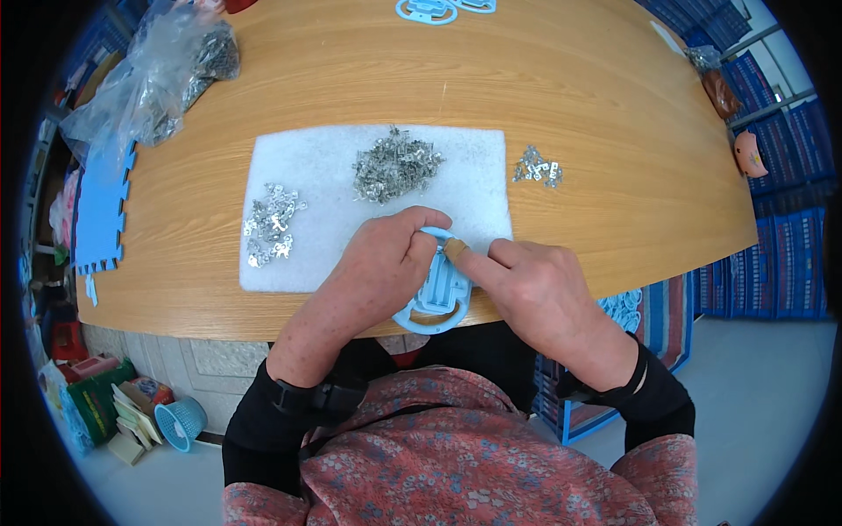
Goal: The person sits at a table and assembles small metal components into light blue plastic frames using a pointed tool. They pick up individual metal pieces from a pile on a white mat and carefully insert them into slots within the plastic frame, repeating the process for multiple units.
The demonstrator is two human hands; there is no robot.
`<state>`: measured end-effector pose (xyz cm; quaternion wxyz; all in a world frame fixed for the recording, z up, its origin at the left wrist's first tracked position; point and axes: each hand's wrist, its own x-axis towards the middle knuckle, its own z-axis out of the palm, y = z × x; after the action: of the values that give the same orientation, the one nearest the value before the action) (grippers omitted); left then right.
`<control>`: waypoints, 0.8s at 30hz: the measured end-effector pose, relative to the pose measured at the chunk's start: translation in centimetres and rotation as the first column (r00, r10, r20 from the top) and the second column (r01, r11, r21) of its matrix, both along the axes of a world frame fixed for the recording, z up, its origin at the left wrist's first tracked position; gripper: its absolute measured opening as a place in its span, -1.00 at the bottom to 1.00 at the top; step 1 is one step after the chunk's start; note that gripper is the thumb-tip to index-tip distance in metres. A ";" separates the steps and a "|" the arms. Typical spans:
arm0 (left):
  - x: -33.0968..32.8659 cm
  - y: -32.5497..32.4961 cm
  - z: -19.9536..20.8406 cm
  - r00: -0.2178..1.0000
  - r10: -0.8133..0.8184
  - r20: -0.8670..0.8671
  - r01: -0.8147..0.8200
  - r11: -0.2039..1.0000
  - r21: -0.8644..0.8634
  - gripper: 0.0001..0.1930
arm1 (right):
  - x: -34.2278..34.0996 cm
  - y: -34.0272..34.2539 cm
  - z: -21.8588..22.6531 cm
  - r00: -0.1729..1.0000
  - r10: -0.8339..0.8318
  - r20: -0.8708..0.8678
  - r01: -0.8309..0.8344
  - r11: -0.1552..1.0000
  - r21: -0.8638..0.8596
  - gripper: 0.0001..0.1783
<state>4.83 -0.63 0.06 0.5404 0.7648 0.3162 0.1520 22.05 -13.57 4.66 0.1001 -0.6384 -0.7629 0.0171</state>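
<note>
A light-blue plastic housing (pixel 443 285), oval with a rounded loop at its near end and ribbed recesses inside, is tilted at the table's front edge. My left hand (pixel 383 263) is closed around its left side, thumb and fingers near its far end. My right hand (pixel 539 285) is curled, its index finger wearing a tan wrap (pixel 454 249) and pressed to the housing's far right. Whatever those fingertips may pinch is hidden. Beyond the hands, a white foam pad (pixel 324 167) bears a heap of small metal pieces (pixel 395 164) and a looser group of flat metal clips (pixel 272 223).
More metal clips (pixel 538 168) lie right of the pad on the wooden table (pixel 614 149). Clear plastic bags (pixel 162 74) and a blue foam mat (pixel 101 210) are at the left. Blue housings (pixel 427 9) rest at the far edge. A crate of blue parts (pixel 623 309) stands below right.
</note>
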 end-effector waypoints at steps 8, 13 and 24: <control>0.1 -0.2 0.7 0.998 0.039 -0.039 -0.042 0.996 -0.083 -0.63 | 1.4 -0.4 -0.6 0.982 -0.026 -0.187 0.028 1.000 0.006 -0.62; 0.0 -0.1 0.1 1.000 0.021 -0.017 -0.023 0.996 -0.088 -0.63 | 0.6 -1.0 -0.4 0.994 -0.070 -0.080 0.070 0.998 -0.003 -0.63; -0.5 0.0 0.8 1.000 -0.002 -0.014 0.000 0.985 -0.173 -0.62 | 0.6 -1.0 0.5 0.956 -0.055 -0.287 0.095 0.987 0.126 -0.63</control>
<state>4.30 -0.61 0.87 0.6025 0.7163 0.3316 0.1182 22.69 -14.61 5.17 0.2526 -0.6496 -0.7152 0.0514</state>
